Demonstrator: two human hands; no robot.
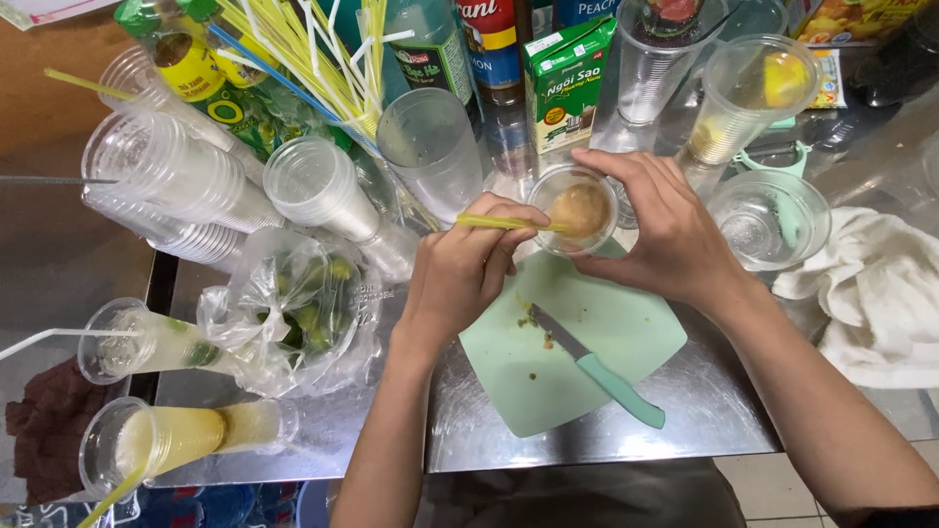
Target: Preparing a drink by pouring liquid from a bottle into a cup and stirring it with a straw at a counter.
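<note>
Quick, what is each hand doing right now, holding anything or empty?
Left hand: closed on a yellow straw whose tip is in the cup.
Right hand: closed around a small clear plastic cup, holding it steady.

We have one view only, from a camera on the person's head, so nothing is shared with a second view. We look steeply down, almost straight onto the steel surface [685, 411], and face forward across it. The green cutting board [548, 376] sits just below the middle of our view, close under us. Beyond the board, bottles and cartons meet the top edge. Nearer than the board, both forearms enter from the bottom edge. Left of the board, cups reach the frame's side.
</note>
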